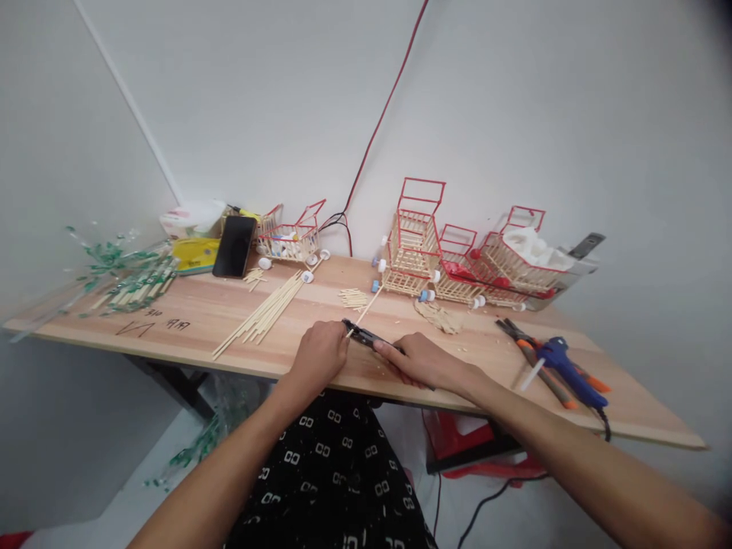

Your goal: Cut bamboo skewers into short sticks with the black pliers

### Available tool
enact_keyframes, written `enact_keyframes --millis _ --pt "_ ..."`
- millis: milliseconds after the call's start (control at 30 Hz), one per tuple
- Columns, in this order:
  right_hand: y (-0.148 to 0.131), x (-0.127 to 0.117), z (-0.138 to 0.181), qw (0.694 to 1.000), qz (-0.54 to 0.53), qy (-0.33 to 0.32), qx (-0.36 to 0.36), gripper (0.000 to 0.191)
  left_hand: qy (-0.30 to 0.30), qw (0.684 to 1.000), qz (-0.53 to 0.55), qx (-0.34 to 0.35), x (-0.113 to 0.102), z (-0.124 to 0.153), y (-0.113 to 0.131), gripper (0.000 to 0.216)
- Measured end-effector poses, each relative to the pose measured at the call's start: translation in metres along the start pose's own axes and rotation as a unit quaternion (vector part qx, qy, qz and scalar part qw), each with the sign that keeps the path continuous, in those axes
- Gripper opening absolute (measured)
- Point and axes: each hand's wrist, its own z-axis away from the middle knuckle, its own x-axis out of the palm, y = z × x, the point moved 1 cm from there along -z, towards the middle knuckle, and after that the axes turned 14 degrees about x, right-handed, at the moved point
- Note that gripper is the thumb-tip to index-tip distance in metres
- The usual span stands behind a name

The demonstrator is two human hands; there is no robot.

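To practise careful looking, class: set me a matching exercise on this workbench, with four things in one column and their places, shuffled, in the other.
Things
1 phone
2 glue gun
3 long sticks
4 black cutter

Places
A gripped by the right hand
B at the back left, beside the yellow packet
C near the right end of the table
D lying loose, left of the left hand

Pairs: 1-B, 2-C, 3-D, 4-A
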Motion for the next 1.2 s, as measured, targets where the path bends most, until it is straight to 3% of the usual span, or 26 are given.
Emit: enact_keyframes --millis 267,767,1033,1200 --pt "-0.007 0.002 0.0 0.994 0.079 0.039 -0.069 0.072 0.008 0.999 0.029 -0.016 -0.003 0.016 0.0 0.018" --pt "-0.009 0.008 -0.001 0.993 0.077 0.051 -0.074 0.072 0.062 0.993 0.095 -0.027 -0.002 0.026 -0.004 0.02" --pt "-0.039 0.005 -0.024 0.98 0.103 0.132 -0.102 0.074 0.139 0.984 0.098 -0.046 -0.016 0.031 -0.032 0.018" --pt "-0.053 0.013 -0.041 0.982 0.135 0.103 -0.085 0.083 0.149 0.98 0.1 -0.088 -0.013 0.033 -0.047 0.02"
